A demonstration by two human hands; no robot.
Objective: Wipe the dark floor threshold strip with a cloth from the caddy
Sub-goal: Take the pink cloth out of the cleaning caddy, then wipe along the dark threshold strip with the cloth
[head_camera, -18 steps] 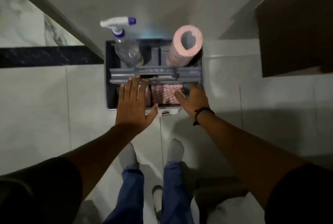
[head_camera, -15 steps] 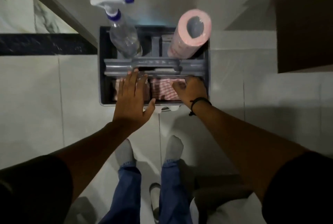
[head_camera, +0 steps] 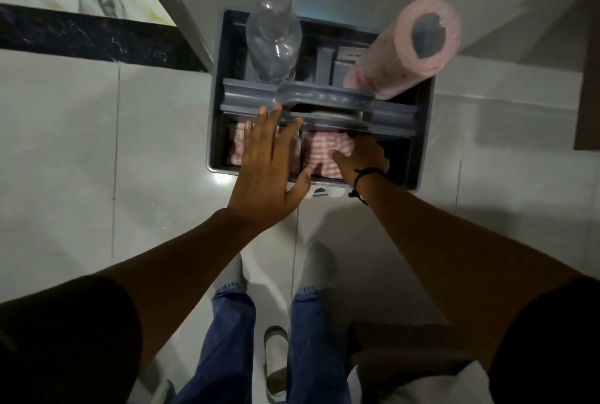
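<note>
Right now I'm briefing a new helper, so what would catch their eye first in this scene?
Probably the grey caddy on the pale floor, with a tall pink paper roll at its back right and a clear spray bottle at back left. Next, the right hand reaching into the red-checked cloth in the front compartment, the left hand spread open above. The dark threshold strip runs far left.

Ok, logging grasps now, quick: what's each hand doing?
Left hand: open, flat over the caddy, holding nothing.
Right hand: reaching into the checked cloth; grip cannot be told.
</note>
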